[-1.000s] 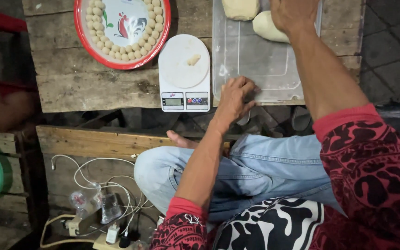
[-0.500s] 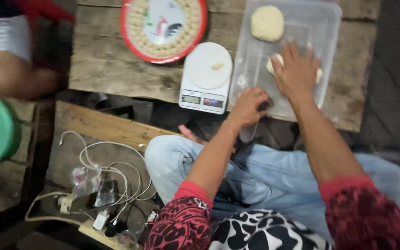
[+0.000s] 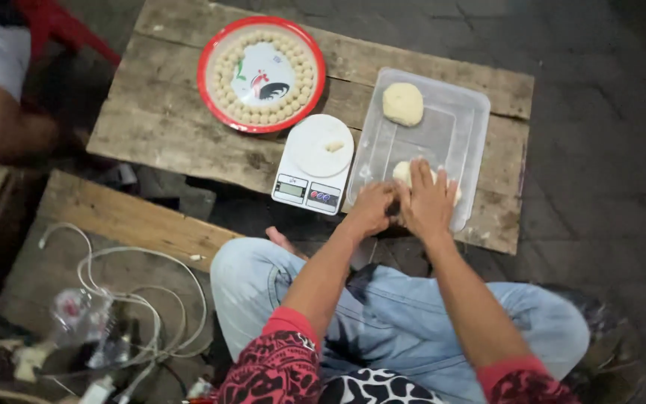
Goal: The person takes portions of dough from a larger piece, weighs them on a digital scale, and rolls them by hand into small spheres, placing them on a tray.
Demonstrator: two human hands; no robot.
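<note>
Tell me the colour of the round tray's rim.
Red; the round tray shows clearly in the head view.

Rough wooden table (image 3: 166,112), clear plastic tray (image 3: 472,112)

A pale, soft dough lump (image 3: 405,172) lies at the near end of the clear plastic tray (image 3: 472,112), mostly covered by both hands; its shape is hard to make out. A second, rounded dough ball (image 3: 403,103) sits at the far end.

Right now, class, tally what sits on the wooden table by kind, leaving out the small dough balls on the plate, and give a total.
Large dough lumps: 2, one free, one under the hands
Clear plastic tray: 1
White kitchen scale: 1
Red-rimmed round plate: 1
Small dough piece on the scale: 1
Total: 6
</note>
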